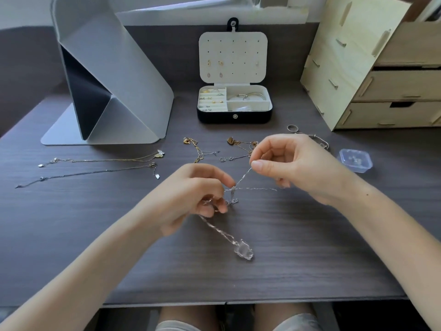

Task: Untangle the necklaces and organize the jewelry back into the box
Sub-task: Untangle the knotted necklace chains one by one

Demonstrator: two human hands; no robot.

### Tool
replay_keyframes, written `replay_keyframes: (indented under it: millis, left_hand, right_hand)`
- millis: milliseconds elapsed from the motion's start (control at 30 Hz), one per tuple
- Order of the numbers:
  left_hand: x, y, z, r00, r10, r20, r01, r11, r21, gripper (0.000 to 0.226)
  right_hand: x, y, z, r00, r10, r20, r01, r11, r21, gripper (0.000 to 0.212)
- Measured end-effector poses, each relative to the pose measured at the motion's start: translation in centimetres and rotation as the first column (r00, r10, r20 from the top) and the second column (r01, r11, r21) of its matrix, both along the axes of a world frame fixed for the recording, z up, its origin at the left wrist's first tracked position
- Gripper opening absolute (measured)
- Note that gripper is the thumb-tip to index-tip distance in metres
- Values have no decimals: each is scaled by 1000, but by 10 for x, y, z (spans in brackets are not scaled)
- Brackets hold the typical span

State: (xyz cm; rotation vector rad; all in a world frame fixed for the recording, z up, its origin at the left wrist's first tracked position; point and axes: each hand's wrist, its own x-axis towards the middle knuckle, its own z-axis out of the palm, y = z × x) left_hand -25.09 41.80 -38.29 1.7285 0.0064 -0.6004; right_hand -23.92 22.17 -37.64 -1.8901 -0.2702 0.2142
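A silver necklace (241,181) with a clear pendant (244,250) hangs between both hands above the dark desk. My left hand (195,194) pinches the chain near a small knot. Up and to the right, my right hand (288,163) holds a raised strand between thumb and forefinger. The open jewelry box (234,115) stands at the back centre, with earrings on its lid and rings and bangles in its compartments. Two straightened necklaces (100,161) lie at the left. A tangle of gold and silver chains (238,145) lies behind my hands.
A folded grey stand (114,87) occupies the back left. A wooden drawer unit (381,75) stands at the back right. A ring (292,128), a bracelet (321,142) and a small clear plastic case (355,160) lie to the right of my right hand.
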Motion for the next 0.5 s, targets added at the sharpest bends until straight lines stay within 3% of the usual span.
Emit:
replay_keyframes:
  millis: [233,500]
  left_hand:
    - [8,-8,-1,995,-95,29,90,987,135,21]
    - [13,-5,-5,993,-101,-54,101,995,8,16]
  right_hand:
    - [3,0,-8,992,28,125,-20,998,-67,15]
    - [11,1,-17,964,11,265,35,985,-170,18]
